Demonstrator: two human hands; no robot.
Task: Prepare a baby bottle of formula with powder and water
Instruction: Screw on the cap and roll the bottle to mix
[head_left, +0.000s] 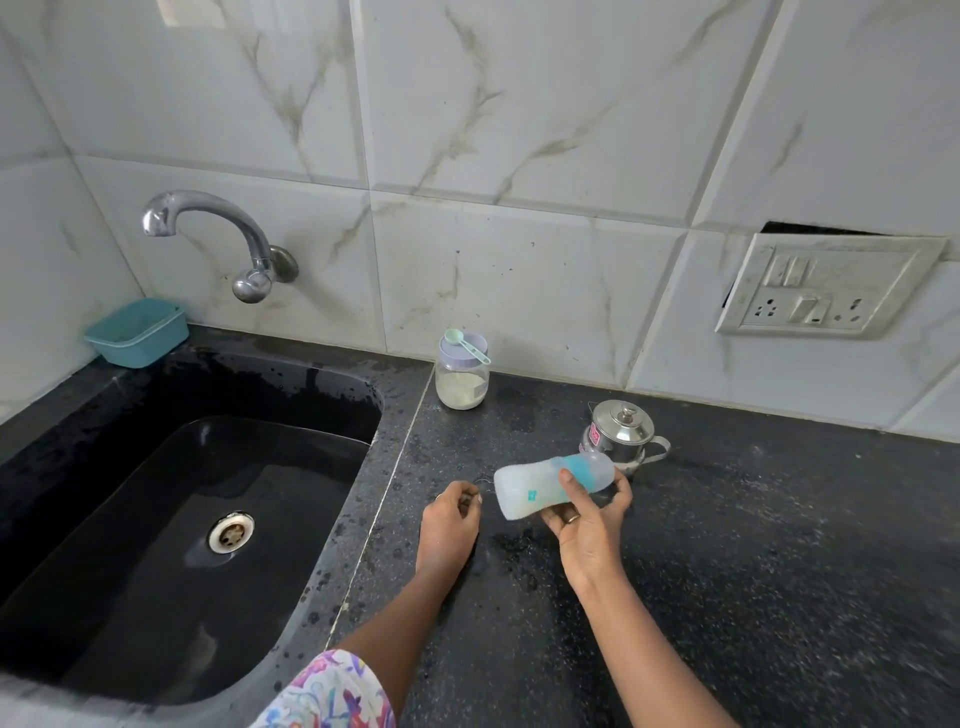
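Note:
My right hand grips a translucent baby bottle with a teal collar and clear cap, held nearly on its side above the black counter, base pointing left. Whitish liquid lies in its lower part. My left hand rests on the counter just left of the bottle, fingers curled with nothing in them. A glass jar of white powder with a lilac lid stands by the wall, a mint scoop lying on the lid. A small steel lidded pot stands right behind the bottle.
A black sink fills the left side, with a chrome tap above it and a teal tub at its back corner. A switch and socket plate hangs loose on the tiled wall. Wet patches mark the counter.

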